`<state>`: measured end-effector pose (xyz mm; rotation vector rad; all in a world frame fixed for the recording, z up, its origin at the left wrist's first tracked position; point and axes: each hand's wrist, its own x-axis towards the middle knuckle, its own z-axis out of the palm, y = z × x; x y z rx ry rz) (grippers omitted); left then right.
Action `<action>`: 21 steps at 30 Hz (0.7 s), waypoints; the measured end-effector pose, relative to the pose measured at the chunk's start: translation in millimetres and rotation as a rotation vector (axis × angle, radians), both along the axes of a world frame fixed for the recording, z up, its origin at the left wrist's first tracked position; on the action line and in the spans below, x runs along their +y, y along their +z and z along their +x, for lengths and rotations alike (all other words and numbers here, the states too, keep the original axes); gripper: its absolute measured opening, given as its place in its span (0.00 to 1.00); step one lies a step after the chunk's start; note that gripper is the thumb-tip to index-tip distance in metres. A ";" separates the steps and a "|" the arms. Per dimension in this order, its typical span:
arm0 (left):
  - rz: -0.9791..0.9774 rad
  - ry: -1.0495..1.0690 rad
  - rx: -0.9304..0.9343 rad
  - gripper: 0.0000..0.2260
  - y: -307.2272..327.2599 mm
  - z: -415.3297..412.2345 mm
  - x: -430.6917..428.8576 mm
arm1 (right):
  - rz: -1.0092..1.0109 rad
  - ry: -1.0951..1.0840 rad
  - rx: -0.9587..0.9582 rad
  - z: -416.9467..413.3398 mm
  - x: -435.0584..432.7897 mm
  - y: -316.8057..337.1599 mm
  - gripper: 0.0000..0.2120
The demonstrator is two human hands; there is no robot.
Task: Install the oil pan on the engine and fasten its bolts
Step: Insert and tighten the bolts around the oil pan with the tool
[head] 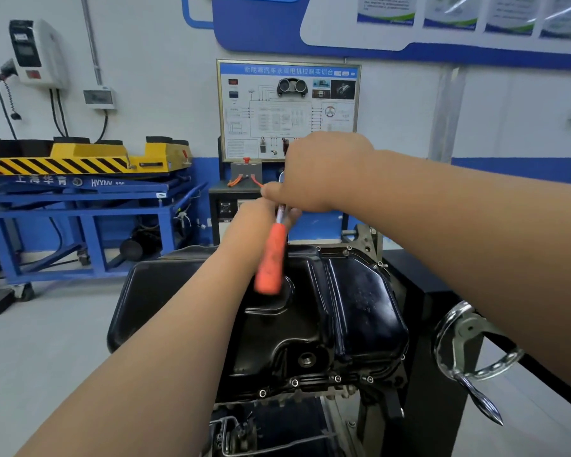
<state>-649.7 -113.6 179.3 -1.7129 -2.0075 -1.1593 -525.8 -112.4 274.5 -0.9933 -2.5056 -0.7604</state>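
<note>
The black oil pan [350, 311] sits on top of the upturned engine [277, 420], with several bolts [294, 382] showing along its near flange. An orange-handled ratchet wrench [271, 258] hangs blurred over the pan's far side, handle pointing down toward me. My right hand [320, 173] grips the metal top of the tool from above. My left hand [257, 216] is closed around the tool's shaft just below it. The tool's head is hidden by my hands.
A chrome crank handwheel [475, 351] of the engine stand sticks out at the right. A blue and yellow lift table [80, 183] stands at the left. A training display board [289, 110] stands against the far wall behind the engine.
</note>
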 end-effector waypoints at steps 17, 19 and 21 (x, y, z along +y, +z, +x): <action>0.045 -0.129 -0.199 0.08 -1.9 -8.0 -3.5 | 0.063 -0.014 -0.186 1.6 -0.9 5.6 0.17; 0.033 -0.133 -0.163 0.08 -3.4 -6.7 -3.6 | 0.129 -0.021 -0.255 5.4 -1.4 9.0 0.10; 0.033 -0.127 -0.120 0.06 -4.4 -4.5 -2.7 | 0.151 0.000 -0.253 7.8 -0.3 10.6 0.04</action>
